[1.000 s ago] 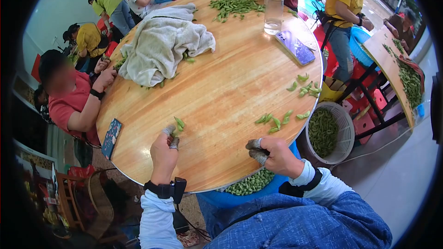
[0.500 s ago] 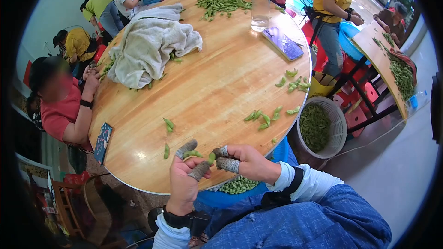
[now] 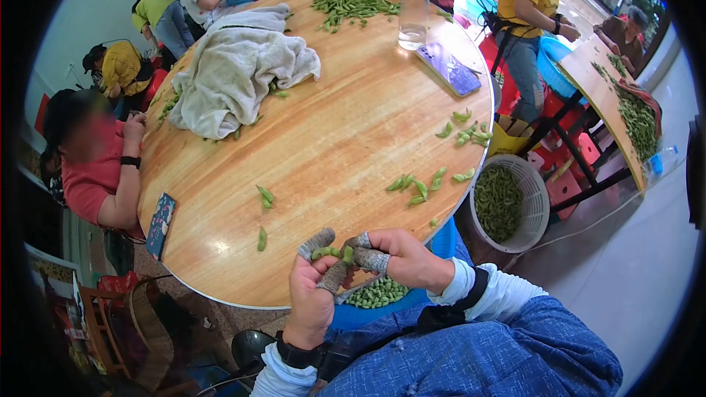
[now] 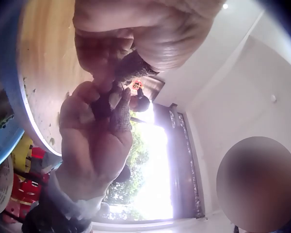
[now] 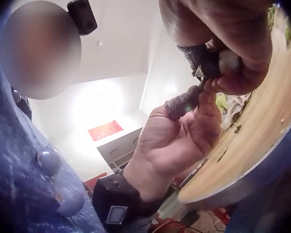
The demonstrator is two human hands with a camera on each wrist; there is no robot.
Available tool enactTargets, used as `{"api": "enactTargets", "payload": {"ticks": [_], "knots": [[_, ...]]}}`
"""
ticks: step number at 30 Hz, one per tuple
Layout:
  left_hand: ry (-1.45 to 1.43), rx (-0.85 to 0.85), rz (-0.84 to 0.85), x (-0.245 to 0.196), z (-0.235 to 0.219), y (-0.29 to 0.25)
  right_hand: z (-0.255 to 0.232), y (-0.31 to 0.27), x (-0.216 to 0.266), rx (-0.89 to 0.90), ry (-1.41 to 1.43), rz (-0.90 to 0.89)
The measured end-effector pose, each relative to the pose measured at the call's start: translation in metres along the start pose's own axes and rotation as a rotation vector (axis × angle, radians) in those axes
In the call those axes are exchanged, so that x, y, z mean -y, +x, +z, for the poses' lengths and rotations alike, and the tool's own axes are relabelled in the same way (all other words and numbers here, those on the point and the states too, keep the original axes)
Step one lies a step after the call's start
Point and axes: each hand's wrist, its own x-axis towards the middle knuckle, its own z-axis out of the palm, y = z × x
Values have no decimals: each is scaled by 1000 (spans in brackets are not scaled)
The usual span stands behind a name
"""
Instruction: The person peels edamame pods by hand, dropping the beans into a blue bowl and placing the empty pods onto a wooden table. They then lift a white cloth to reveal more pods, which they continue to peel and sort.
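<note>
My left hand (image 3: 310, 303), its thumb and forefinger wrapped in grey tape, holds a green bean pod (image 3: 348, 254) pinched upright near the table's front edge. A second pod (image 3: 323, 253) lies across the fingers of the same hand. From the right, my right hand (image 3: 412, 261), with taped thumb and forefinger, pinches at the first pod. Both hands meet fingertip to fingertip in the wrist views, where the pod is mostly hidden. Below them, shelled green beans (image 3: 379, 292) fill a blue basin (image 3: 443, 242). Two loose pods (image 3: 265, 196) lie left on the table.
On the round wooden table (image 3: 331, 154) are a cloth (image 3: 235, 73), a pod pile (image 3: 357, 4), a bottle (image 3: 414, 11), a purple phone (image 3: 450, 68) and a patterned phone (image 3: 160, 226). Several pods (image 3: 415, 187) lie right. A white basket (image 3: 540, 206) of pods stands beside the table. Other people sit around.
My left hand has come from the pods at the table's left toward my body, carrying pods. It now meets my right hand, which has moved slightly left and pinches at one pod.
</note>
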Motion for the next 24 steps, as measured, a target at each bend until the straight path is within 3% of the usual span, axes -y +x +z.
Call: {"api": "enactTargets", "payload": {"ticks": [7, 24], "knots": [[-23, -76, 33, 8, 9, -2, 0, -2, 0, -48, -94, -30], [-64, -70, 66, 16, 12, -4, -2, -6, -7, -131, -169, -50]]}}
